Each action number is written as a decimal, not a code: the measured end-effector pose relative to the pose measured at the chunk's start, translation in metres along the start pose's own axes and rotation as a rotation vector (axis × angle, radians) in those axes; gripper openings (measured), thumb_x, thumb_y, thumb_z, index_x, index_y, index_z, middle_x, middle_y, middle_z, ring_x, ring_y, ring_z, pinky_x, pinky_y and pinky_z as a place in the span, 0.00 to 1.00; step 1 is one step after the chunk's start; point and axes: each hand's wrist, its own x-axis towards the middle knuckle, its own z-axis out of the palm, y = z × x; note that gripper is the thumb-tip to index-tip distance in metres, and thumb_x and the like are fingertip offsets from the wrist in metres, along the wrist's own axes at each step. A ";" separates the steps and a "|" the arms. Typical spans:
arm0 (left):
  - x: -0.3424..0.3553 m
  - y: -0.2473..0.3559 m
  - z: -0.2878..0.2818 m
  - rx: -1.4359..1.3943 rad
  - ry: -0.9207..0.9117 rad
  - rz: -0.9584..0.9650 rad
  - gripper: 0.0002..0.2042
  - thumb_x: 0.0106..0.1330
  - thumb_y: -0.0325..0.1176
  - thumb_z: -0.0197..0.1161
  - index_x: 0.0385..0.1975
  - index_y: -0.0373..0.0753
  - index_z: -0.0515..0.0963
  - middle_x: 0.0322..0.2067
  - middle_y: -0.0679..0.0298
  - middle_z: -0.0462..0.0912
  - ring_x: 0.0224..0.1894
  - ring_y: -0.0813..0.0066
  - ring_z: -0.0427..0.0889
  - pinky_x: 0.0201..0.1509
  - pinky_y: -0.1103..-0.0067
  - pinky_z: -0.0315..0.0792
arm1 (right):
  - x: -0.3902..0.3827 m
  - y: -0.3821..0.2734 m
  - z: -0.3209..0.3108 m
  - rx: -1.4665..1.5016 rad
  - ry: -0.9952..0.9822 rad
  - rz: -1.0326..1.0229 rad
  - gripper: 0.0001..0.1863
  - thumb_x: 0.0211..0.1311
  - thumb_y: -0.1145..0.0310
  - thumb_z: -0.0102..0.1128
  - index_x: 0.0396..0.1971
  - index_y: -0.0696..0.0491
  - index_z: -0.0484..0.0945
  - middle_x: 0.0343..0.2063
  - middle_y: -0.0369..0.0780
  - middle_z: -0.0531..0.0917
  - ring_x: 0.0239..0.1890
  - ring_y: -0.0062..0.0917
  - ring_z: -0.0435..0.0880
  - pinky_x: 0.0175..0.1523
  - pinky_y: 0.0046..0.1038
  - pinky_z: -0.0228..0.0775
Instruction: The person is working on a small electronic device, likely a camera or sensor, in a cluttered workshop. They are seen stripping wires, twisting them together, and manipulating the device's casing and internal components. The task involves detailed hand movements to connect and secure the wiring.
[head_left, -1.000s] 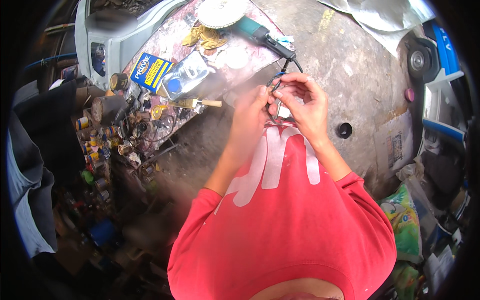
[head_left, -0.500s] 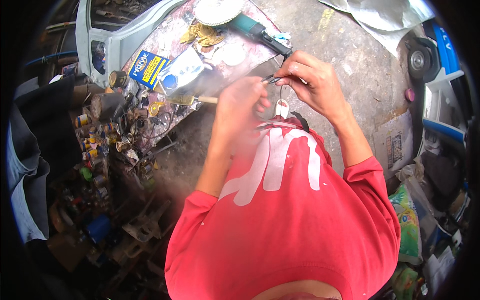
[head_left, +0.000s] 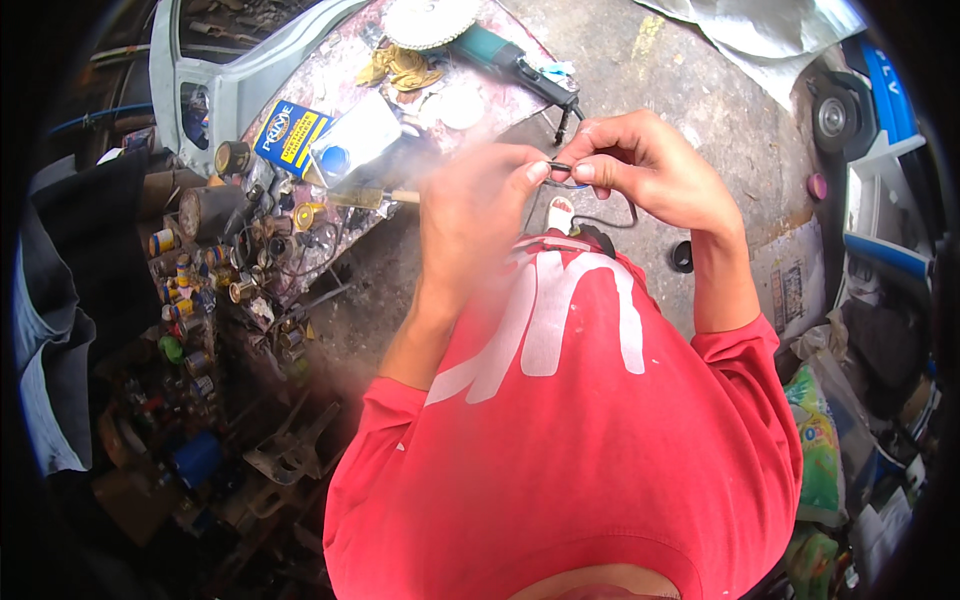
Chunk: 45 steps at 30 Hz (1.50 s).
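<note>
Both my hands meet in front of my red shirt, at the near edge of the table. With thumb and index finger, my left hand point(head_left: 468, 195) pinches one end of a short stretch of thin black cable point(head_left: 561, 167). At its other end, my right hand point(head_left: 660, 175) grips the same cable between thumb and fingers. A bit of blue shows under the right thumb, too small to make out. Below my right hand the cable hangs in a loop. A haze blurs part of my left hand. Just beyond lies a teal power polisher point(head_left: 498, 52) with a white pad point(head_left: 428, 18).
On the stained table point(head_left: 510, 120) are a blue-and-yellow can point(head_left: 290, 138), a crumpled yellow cloth point(head_left: 400, 68) and a wooden-handled brush point(head_left: 370, 197). Several small tins crowd the left. A black round cap point(head_left: 681, 257) lies on the concrete floor; a wheel point(head_left: 835, 118) stands at right.
My right hand has moved right and slightly down and has turned. The cable between my fingers now lies nearly level, and its loop shows further right. The black cap has come into view.
</note>
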 end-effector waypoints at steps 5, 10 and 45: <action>-0.001 -0.001 -0.005 -0.088 -0.018 -0.147 0.09 0.67 0.30 0.66 0.39 0.31 0.84 0.27 0.68 0.84 0.22 0.90 0.71 0.24 0.89 0.62 | -0.007 0.004 0.006 0.049 0.095 -0.029 0.10 0.62 0.73 0.62 0.41 0.60 0.83 0.29 0.32 0.83 0.30 0.13 0.77 0.38 0.21 0.71; -0.002 0.000 -0.010 -0.242 -0.099 -0.237 0.09 0.68 0.31 0.66 0.41 0.31 0.83 0.29 0.65 0.85 0.22 0.89 0.71 0.24 0.89 0.63 | -0.012 0.000 0.014 0.088 0.172 -0.014 0.07 0.63 0.76 0.64 0.40 0.60 0.83 0.35 0.35 0.84 0.38 0.17 0.81 0.45 0.22 0.74; 0.002 -0.023 -0.009 -0.071 -0.187 0.123 0.04 0.66 0.24 0.65 0.36 0.31 0.83 0.34 0.65 0.81 0.35 0.82 0.77 0.38 0.84 0.69 | -0.016 0.015 0.018 0.243 0.086 0.054 0.11 0.67 0.69 0.59 0.41 0.61 0.82 0.26 0.34 0.83 0.26 0.16 0.83 0.33 0.19 0.72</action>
